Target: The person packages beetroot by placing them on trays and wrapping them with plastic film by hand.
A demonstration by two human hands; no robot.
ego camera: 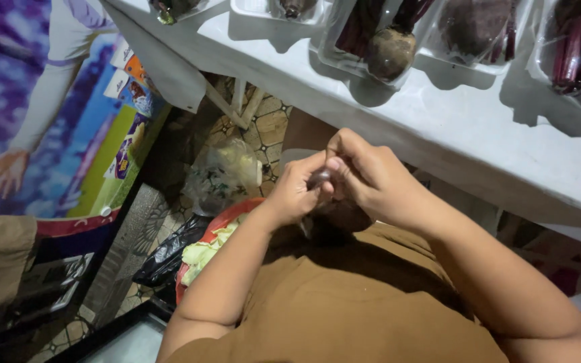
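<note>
Both hands meet over the lap: left hand (295, 193) and right hand (366, 180) clamp together on one small dark beetroot (320, 179). Wrapped beetroot trays (398, 40) already line the white table (452, 128); this one remains untrayed.

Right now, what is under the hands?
Below the left hand and right hand, which hold a small dark beet, lie a red basin with pale green scraps. Arms and brown clothing cover the rest.

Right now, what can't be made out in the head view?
- Small dark thing between the left hand and right hand: mostly covered by fingers, kind unclear.
- Far-right tray on the white table: cut off by the frame edge.
- Red basin: hidden behind the left arm.
- Clear bag on the floor: contents blurred.
</note>
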